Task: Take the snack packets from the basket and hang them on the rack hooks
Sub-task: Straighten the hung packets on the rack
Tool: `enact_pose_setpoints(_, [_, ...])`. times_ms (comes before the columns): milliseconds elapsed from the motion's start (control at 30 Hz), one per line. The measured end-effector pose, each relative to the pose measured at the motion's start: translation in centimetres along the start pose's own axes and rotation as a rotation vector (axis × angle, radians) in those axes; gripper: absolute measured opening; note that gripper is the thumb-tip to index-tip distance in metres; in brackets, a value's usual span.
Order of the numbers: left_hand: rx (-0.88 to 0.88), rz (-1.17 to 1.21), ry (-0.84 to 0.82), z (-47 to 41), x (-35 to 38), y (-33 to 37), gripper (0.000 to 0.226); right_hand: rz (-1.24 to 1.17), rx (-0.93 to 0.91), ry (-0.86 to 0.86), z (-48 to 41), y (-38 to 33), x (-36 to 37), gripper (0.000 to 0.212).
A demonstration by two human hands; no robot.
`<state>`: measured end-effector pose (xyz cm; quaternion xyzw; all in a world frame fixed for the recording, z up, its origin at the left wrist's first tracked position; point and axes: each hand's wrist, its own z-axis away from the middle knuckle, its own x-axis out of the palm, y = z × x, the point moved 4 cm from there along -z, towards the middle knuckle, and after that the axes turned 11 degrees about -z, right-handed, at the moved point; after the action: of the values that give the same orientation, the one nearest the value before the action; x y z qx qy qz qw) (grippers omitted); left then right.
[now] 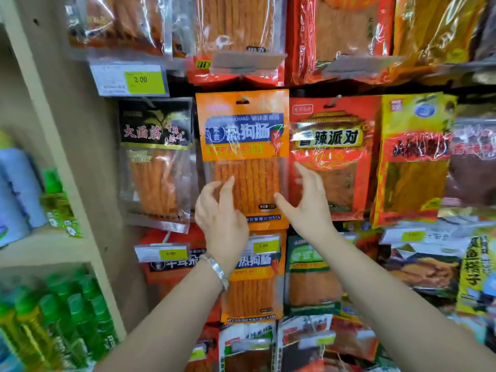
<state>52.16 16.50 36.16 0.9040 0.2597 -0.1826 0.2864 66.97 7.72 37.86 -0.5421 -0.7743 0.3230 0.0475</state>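
Observation:
An orange snack packet (243, 146) with a blue label hangs from a rack hook (243, 99) in the middle of the rack. My left hand (220, 210) hovers at its lower left corner with fingers loosely spread, holding nothing. My right hand (308, 202) is at the packet's lower right edge, fingers straight and relaxed, in front of the red packet (332, 146) beside it. Whether either hand touches the orange packet I cannot tell. The basket is out of view.
A black packet (155, 157) hangs to the left and a yellow packet (413, 157) to the right. More packets fill the rows above and below, with yellow price tags (145, 79). A beige shelf unit (67, 162) on the left holds green bottles (53, 318).

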Motion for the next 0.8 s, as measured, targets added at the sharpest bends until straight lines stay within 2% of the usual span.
enact_pose_setpoints(167, [0.169, 0.092, 0.032, -0.1, 0.2, 4.0, 0.054, 0.005, -0.014, 0.085, -1.0, 0.9, -3.7, 0.059])
enact_pose_setpoints(300, [0.258, 0.271, -0.093, -0.6, 1.4, 8.9, 0.055, 0.063, 0.033, 0.221, -2.4, 2.6, -7.5, 0.059])
enact_pose_setpoints(400, [0.208, 0.304, -0.175, -1.1, 3.0, 11.3, 0.061, 0.04, 0.12, 0.265, -3.7, 4.2, -9.8, 0.061])
enact_pose_setpoints(633, [0.005, 0.295, -0.149, -1.7, 5.0, 11.6, 0.066, -0.123, 0.365, 0.129, -6.2, 7.2, -10.8, 0.067])
enact_pose_setpoints(700, [-0.044, 0.296, -0.141, -1.7, 5.3, 11.5, 0.067, -0.249, 0.466, 0.125, -6.8, 7.9, -10.9, 0.061])
enact_pose_setpoints(800, [-0.083, 0.297, -0.16, -1.8, 5.7, 11.2, 0.069, -0.412, 0.563, 0.161, -7.6, 8.3, -11.0, 0.038])
